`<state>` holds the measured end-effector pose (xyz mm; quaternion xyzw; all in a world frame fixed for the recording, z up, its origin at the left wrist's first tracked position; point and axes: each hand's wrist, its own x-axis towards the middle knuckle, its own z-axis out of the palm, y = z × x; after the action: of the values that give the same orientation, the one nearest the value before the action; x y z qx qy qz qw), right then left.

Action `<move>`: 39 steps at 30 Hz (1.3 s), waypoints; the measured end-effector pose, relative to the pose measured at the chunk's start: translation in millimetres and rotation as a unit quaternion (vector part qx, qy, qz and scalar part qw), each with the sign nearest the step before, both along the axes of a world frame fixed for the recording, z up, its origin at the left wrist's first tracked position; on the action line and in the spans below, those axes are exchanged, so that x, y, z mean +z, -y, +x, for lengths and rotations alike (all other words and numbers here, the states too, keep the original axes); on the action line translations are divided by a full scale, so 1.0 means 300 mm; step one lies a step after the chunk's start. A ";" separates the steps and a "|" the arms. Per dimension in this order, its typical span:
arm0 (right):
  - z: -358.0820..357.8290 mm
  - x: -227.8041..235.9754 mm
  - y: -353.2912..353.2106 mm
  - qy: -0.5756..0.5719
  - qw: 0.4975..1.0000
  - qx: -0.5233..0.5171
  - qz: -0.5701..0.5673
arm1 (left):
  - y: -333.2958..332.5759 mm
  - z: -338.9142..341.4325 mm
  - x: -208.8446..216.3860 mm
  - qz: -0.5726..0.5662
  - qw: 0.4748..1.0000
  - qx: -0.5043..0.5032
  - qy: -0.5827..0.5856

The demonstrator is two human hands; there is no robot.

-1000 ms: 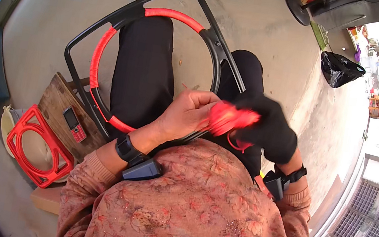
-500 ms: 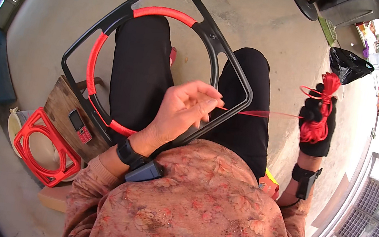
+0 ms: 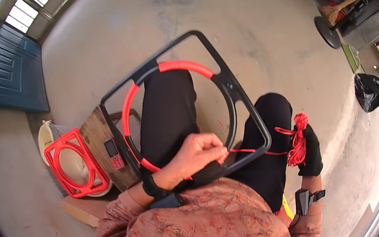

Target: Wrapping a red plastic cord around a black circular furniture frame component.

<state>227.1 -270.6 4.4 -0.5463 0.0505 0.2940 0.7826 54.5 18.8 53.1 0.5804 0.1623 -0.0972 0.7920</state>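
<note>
A black diamond-turned frame with a round inner ring [image 3: 234, 120] lies tilted over my thighs. Red cord is wound tightly around parts of the ring, at its top [image 3: 186, 67] and left side. My left hand [image 3: 201, 155], bare, is closed in a pinch on the red cord at the ring's lower right. From there the cord runs right, across the frame's corner, to a red cord bundle [image 3: 298, 142]. That bundle is held in my right hand [image 3: 312, 154], which wears a black glove, above my right thigh; its fingers are partly hidden by the bundle.
On my left, a wooden stool [image 3: 99, 129] bears a phone [image 3: 114, 154]. Beside it, a red frame [image 3: 77, 163] leans on a pale container, with a cardboard box [image 3: 83, 208] below. A black plastic bag [image 3: 372, 92] and a stand base [image 3: 327, 32] are at the far right.
My right hand has come inward with the bundle, closer to the frame. My left fingers have closed into a tighter pinch near the ring. The whole view has shifted.
</note>
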 end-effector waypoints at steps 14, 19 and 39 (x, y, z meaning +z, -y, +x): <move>0.098 -0.029 -0.183 0.012 0.994 0.104 -0.023 | 0.004 0.025 0.135 -0.011 0.997 -0.011 -0.077; 0.118 -0.042 -0.201 0.038 0.990 0.139 -0.006 | 0.034 0.023 0.169 -0.065 0.992 0.009 -0.108; 0.079 0.050 -0.456 0.293 0.931 0.177 -0.129 | 0.113 -0.080 0.275 0.007 0.987 0.062 0.147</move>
<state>251.0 -133.6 19.4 -0.7048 -0.2411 0.2453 0.6204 30.4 -15.0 135.7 0.5827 0.0805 0.0393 0.8077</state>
